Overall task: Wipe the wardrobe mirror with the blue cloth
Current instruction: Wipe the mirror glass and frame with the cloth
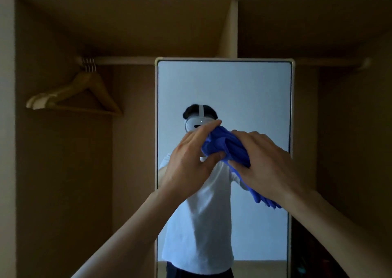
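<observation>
A tall wardrobe mirror [244,91] with a pale frame stands upright in front of me inside the open wardrobe. A bunched blue cloth [228,146] is held up before the glass at about mid height. My left hand [191,161] pinches its left end between thumb and fingers. My right hand [267,165] grips its right part from above, and a tail of the cloth hangs down below my right wrist. Whether the cloth touches the glass I cannot tell. The mirror reflects a person in a white shirt wearing a white headset.
Several wooden hangers [78,95] hang from the wardrobe rail [123,61] at the upper left. A vertical divider panel [230,27] rises behind the mirror's top. Brown wardrobe walls lie on both sides, and dim items sit at the lower right [311,263].
</observation>
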The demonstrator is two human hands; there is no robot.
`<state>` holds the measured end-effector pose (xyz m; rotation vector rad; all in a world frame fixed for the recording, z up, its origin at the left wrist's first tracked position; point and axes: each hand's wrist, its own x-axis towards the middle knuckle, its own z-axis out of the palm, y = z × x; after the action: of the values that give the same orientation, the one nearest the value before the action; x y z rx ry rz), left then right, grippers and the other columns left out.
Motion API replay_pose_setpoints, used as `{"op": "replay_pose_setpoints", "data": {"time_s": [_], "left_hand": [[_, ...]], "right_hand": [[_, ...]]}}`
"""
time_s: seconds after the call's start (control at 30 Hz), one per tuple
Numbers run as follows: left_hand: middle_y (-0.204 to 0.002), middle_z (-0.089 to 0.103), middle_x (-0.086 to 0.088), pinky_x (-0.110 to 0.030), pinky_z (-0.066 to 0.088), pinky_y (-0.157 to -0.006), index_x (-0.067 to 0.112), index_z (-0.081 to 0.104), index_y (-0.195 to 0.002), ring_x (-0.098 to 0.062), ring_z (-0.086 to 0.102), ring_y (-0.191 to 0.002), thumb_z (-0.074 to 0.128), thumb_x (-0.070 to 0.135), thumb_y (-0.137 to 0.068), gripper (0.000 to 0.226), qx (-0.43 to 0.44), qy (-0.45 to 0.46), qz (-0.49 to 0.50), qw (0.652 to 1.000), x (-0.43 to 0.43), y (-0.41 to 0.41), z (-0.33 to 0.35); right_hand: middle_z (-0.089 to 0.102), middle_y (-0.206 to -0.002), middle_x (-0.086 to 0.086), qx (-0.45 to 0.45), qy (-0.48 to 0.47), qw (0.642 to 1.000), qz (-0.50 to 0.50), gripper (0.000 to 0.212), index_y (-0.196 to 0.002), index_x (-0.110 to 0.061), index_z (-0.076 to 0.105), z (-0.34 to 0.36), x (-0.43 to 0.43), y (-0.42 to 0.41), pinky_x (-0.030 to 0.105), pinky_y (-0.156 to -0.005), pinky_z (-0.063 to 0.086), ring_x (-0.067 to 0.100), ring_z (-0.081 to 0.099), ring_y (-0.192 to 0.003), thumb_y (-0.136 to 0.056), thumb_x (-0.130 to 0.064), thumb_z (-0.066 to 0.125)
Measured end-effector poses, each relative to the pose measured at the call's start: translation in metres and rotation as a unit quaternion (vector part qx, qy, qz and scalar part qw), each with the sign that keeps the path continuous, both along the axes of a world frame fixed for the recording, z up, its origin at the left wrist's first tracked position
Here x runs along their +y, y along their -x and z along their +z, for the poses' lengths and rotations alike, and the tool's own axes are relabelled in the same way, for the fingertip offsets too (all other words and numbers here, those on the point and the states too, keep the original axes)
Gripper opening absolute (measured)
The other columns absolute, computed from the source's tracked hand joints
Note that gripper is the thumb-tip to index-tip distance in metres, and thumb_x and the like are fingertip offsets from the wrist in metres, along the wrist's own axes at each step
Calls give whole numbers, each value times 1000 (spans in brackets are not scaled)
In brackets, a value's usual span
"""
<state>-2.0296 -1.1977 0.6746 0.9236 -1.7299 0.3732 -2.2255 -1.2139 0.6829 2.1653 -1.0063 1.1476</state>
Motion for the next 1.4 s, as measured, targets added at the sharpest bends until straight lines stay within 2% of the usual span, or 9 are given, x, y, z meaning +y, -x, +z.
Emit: {"op": "replay_pose_setpoints", "data": {"time_s": [0.13,0.37,0.57,0.73,0.87,1.07,1.23,1.33,1.4], "left_hand": [[-138,59,11,-29,48,-101,32,41,-153,-10,53,-126,70,37,-95,65,-27,15,10,999,-10,-2,35],[-148,51,6,-28,39,-105,26,36,-157,-13,42,-136,60,46,-97,68,-52,49,46,996,-20,2,91],[-156,42,6,-31,33,-113,26,35,-157,-14,33,-144,49,65,-94,75,-91,83,122,985,-33,6,147],[-167,28,-3,-42,19,-124,19,27,-161,-23,20,-155,26,85,-83,101,-123,33,199,972,-43,7,177],[-160,40,-3,-44,17,-123,23,36,-156,-24,30,-150,13,90,-79,104,-153,24,241,958,-49,6,181],[-129,55,1,-40,33,-109,24,55,-131,-24,46,-128,22,94,-77,95,-138,10,254,957,-54,5,188],[-135,53,-2,-41,32,-110,22,49,-144,-25,43,-130,22,96,-70,107,-116,1,235,965,-44,13,188],[-119,47,3,-41,33,-109,22,50,-142,-25,43,-125,24,95,-70,106,-107,6,230,967,-35,15,188],[-119,46,4,-42,33,-111,22,50,-144,-25,42,-126,21,97,-71,109,-102,9,225,969,-30,16,187]], "right_hand": [[58,-103,-5,-18,43,999,-14,47,-134,-27,48,31,-6,-5,33,-67,53,16,55,-91,-91,-37,65],[59,-105,0,-27,120,991,-45,51,-133,-22,47,84,-11,-1,34,-70,53,18,56,-92,-91,-43,65],[57,-113,1,-29,158,985,-54,50,-132,-20,46,131,-19,6,33,-78,54,18,57,-100,-91,-39,66],[56,-115,0,-27,174,981,-83,52,-135,-21,43,154,-29,9,27,-76,45,18,55,-101,-91,-40,65],[56,-116,1,-38,176,980,-83,52,-133,-20,43,153,-38,8,28,-78,50,18,56,-103,-91,-40,65],[57,-113,5,-59,177,980,-62,53,-132,-16,46,150,-45,8,31,-77,53,20,59,-99,-89,-38,67],[57,-114,5,-74,169,981,-50,52,-132,-14,47,151,-38,12,33,-78,54,21,59,-101,-89,-36,68],[57,-113,4,-70,169,982,-52,51,-131,-15,47,153,-30,14,28,-75,49,19,58,-100,-89,-36,68],[57,-113,3,-68,172,981,-55,50,-131,-16,47,154,-23,15,26,-74,46,18,57,-101,-90,-37,67]]}}
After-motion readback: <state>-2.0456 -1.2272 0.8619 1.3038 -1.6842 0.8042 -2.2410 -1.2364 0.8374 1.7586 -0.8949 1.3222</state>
